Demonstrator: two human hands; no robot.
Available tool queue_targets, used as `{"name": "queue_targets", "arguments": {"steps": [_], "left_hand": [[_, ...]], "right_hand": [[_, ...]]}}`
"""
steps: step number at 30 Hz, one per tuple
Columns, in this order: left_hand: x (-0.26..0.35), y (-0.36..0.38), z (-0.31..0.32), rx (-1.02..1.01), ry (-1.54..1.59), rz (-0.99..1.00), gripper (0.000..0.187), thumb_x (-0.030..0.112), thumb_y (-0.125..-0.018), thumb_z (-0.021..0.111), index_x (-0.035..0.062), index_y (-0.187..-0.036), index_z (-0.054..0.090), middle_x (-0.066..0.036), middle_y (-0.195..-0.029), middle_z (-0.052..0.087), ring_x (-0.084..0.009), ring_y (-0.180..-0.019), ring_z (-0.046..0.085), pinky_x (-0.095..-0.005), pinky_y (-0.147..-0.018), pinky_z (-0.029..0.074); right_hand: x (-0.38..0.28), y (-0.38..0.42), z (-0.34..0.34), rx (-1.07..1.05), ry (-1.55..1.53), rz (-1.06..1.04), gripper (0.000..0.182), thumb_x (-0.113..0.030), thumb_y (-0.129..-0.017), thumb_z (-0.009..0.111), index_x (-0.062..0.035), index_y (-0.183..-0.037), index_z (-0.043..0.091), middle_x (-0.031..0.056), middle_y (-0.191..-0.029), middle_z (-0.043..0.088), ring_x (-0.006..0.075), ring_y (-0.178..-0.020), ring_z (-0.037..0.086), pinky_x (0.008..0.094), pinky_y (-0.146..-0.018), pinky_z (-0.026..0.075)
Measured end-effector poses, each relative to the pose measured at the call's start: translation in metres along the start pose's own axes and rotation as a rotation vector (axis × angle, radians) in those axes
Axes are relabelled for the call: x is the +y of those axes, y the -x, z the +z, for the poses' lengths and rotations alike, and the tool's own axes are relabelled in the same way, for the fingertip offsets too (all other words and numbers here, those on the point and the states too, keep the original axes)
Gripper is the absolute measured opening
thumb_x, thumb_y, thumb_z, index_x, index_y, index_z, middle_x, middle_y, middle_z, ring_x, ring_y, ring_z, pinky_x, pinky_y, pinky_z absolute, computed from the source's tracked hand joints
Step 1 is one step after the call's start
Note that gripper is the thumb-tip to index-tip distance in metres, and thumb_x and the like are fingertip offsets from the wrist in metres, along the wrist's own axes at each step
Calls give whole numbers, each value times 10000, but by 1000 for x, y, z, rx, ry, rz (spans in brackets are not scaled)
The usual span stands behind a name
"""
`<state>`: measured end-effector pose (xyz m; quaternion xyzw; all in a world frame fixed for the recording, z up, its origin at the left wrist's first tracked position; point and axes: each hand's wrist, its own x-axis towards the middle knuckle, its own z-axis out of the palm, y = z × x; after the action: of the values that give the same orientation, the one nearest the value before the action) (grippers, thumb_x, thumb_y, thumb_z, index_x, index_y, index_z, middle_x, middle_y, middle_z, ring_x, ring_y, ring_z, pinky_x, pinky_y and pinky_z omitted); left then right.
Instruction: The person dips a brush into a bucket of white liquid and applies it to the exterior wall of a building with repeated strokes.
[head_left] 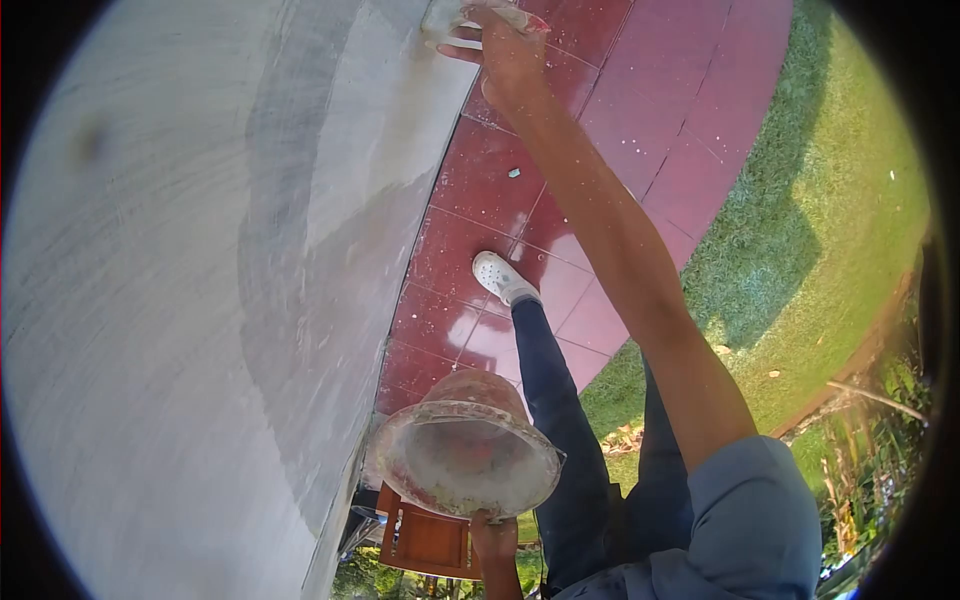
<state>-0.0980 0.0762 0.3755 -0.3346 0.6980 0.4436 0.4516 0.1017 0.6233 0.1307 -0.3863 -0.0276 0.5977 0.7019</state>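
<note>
My left hand (495, 540) grips the near rim of a wide bowl (470, 455), whose walls are caked with pale plaster-like residue. The bowl's opening faces me, showing a whitish inside with a reddish patch. At the top, my right arm reaches far out to the wall (340, 180). My right hand (512, 60) is bent around a pale, smeared flat piece (445, 22) with a reddish end, held against the wall's lower edge. The frame's upper edge cuts off part of that piece. Darker, damp-looking grey bands curve across the whitish wall.
Red floor tiles (470, 200), spotted with white specks, run along the wall. My foot in a white clog (500, 275) stands on them, near a small pale chunk (514, 173). Grass (770, 230) borders the tiles. Brown wooden furniture (430, 540) shows behind the bowl.
</note>
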Motion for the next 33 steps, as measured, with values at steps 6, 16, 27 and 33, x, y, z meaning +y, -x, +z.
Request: {"name": "queue_targets", "arguments": {"steps": [6,16,27,33], "left_hand": [[2,0,7,-5,16,3,640,-48,-674,474,-14,-1313,447,-129,-1326,497,-295,-1259,460,-470,-1086,384],[2,-9,36,-167,-63,32,629,-57,-687,504,-10,-1312,448,-135,-1330,485,-286,-1260,456,-457,-1071,388],[-36,-51,176,-349,-409,159,544,-70,-786,512,-48,-1320,411,-141,-1245,525,-254,-1147,558,-384,-981,464],[-44,-44,227,-386,-417,53,579,-63,-786,512,-30,-1352,392,-141,-1252,523,-230,-1146,556,-337,-980,453]], "right_hand": [[-49,10,-8,-395,-475,50,236,-168,-989,501,-5,-1155,536,146,-1046,644,273,-923,673,367,-746,623],[14,29,-102,63,304,267,247,-92,-960,521,43,-1167,536,170,-1087,630,271,-953,667,378,-844,604],[-160,198,-98,-211,523,345,201,-63,-867,644,45,-1034,613,165,-908,680,287,-842,696,360,-749,590],[-159,215,-82,-586,1166,258,213,-36,-766,721,1,-973,690,127,-930,695,249,-894,682,345,-793,513]]}}
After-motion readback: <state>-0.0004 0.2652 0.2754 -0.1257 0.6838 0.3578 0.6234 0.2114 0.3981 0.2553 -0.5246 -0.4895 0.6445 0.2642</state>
